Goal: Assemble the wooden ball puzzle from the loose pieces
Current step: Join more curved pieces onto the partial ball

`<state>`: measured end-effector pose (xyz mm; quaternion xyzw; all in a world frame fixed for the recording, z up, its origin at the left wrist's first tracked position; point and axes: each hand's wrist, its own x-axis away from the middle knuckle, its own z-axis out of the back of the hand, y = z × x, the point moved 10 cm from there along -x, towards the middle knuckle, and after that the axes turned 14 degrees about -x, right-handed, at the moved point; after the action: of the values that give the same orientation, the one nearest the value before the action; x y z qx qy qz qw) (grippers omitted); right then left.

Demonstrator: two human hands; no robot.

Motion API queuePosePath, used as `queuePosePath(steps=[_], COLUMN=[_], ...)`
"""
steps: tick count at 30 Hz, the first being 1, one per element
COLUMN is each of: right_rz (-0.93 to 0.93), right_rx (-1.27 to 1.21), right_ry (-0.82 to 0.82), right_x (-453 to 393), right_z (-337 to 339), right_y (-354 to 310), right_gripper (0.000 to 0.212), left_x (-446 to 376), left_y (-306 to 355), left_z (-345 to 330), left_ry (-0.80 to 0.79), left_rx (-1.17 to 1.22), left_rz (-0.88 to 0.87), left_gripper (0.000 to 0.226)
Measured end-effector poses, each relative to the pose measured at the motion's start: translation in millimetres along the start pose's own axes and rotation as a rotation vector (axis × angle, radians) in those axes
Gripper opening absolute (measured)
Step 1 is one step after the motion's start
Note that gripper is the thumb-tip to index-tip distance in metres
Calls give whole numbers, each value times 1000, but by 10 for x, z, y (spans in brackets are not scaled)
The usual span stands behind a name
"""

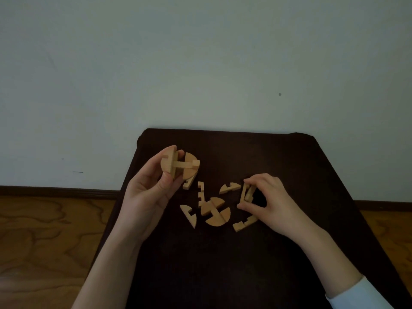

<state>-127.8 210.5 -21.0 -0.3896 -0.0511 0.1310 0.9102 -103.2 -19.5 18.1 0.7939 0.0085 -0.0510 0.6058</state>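
My left hand (151, 188) holds a partly built wooden ball (179, 167) above the dark table's far left, thumb and fingers around its left dome. My right hand (269, 201) pinches a notched wooden piece (246, 194) standing on edge on the table. Between the hands lie loose pieces: a joined pair of half discs (215, 211), a notched strip (201, 194), a curved segment (229, 188), another curved segment (189, 215) and a stepped piece (244, 223).
The dark table (223, 264) stands against a pale wall (200, 63). Wooden floor (44, 241) shows on both sides, below a dark skirting board. A white sleeve (361, 295) covers my right forearm.
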Motion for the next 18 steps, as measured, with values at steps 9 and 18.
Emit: queuePosePath(steps=[9,18], right_rz=[214,280], right_rx=[-45,134], right_ry=[-227,-425], right_x=[47,-1], right_z=[-363,-899], right_y=[-781,-915], right_gripper=[59,60], left_x=[-6,-11], left_y=[1,-3], left_z=[2,12], left_ry=[5,6], left_rx=[-11,-7], left_rz=[-7,-10], left_gripper=[69,70])
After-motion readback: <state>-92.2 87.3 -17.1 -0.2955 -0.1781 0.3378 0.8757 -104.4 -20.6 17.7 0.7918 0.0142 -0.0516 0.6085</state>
